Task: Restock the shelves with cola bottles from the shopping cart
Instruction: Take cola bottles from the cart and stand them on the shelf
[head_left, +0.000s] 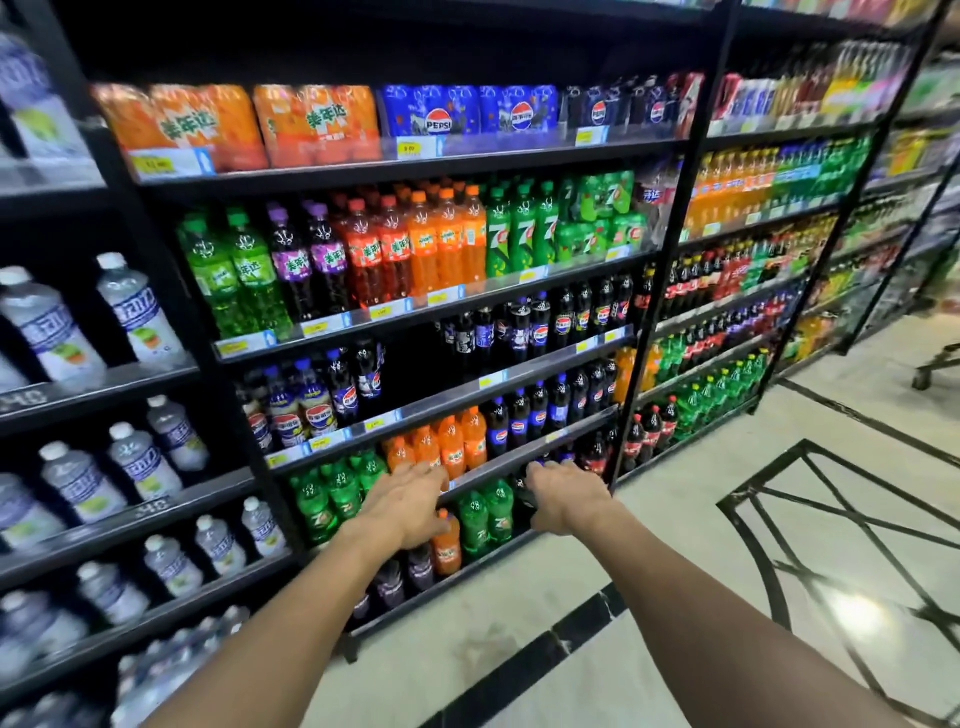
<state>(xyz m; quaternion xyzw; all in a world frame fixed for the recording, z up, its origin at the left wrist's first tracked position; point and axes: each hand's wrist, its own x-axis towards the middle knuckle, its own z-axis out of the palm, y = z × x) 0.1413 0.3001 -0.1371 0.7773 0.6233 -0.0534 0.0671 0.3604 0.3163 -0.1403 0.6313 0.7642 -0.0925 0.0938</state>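
The right hand (566, 501) curls round a dark cola bottle (523, 493) at the front of the low shelf (493, 467). The left hand (405, 506) is spread, fingers straight, over the orange bottles (449, 452). A full plastic bottle is probably heavy and smooth, so grip the body, not the cap. Legible: PEPSI packs (441, 123); "7" on green bottles (522, 234).

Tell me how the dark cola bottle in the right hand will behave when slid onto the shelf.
The cola bottle looks dark throughout, so probably full and heavy for its size. Tall and narrow, it may tip if pushed high, where the right hand grips it. Its plastic is likely smooth, perhaps slippery.
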